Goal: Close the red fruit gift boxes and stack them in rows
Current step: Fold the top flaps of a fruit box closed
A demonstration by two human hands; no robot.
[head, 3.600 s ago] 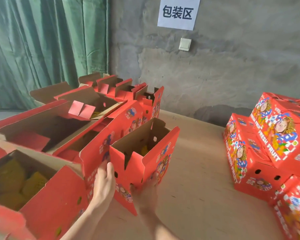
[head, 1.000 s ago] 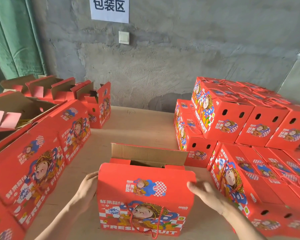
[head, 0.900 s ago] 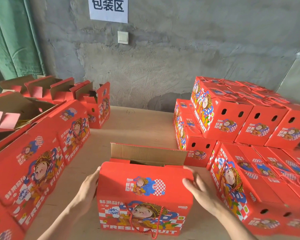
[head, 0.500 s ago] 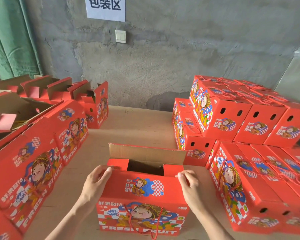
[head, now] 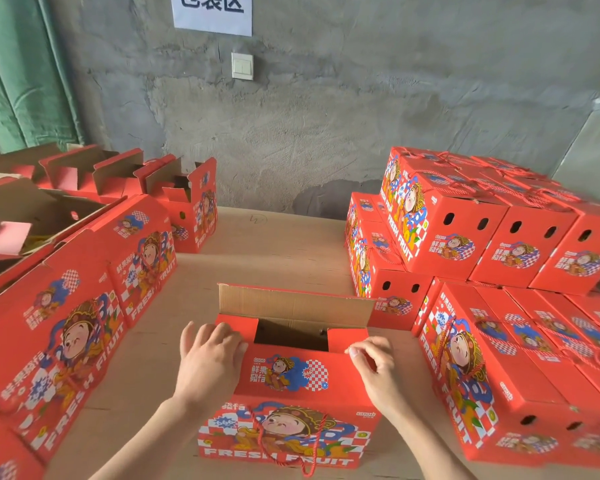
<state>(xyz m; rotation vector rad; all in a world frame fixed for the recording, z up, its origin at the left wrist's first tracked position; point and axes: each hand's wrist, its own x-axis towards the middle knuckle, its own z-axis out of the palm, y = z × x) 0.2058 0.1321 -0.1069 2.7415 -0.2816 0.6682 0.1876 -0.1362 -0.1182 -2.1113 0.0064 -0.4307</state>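
Centrally, head view, item by item.

- Red fruit gift box (head: 288, 375): at 6 o'clock on the table, nearest the person. Printed corrugated card with a glossy red face, a cartoon figure, a checker pattern and "FRESH FRUIT" lettering. Its top is open.
- Rear flap (head: 293, 303): stands upright with its plain brown fluted side showing.
- Tuck flaps: two short red ones at the left and right ends, a dark rectangular gap between them.
- Rope handle (head: 305, 460): twisted red cord, looped on the front face.
- Left hand (head: 210, 363): at 7 o'clock of the box. Fingers loosely spread and gently bent, laid over the left tuck flap and corner, gripping nothing.
- Right hand (head: 378, 372): at 5 o'clock of the box. Fingers curled, thumb and forefinger tips pinching the front panel's upper edge beside the right tuck flap.
- Closed boxes (head: 465, 237): at 3 o'clock, same print, oval vent holes in the ends. They are stacked in two tiers of rows, touching one another.
- Open boxes (head: 101, 174): at 9 to 10 o'clock, a row with raised flaps and brown interiors.
- Table (head: 274, 251): flat tan board surface.
- Wall (head: 361, 116): at 12 o'clock, rough grey plaster, bearing a white paper sign (head: 212, 12) and a square white switch (head: 242, 65).
- Curtain (head: 18, 81): at 10 o'clock, green and pleated.
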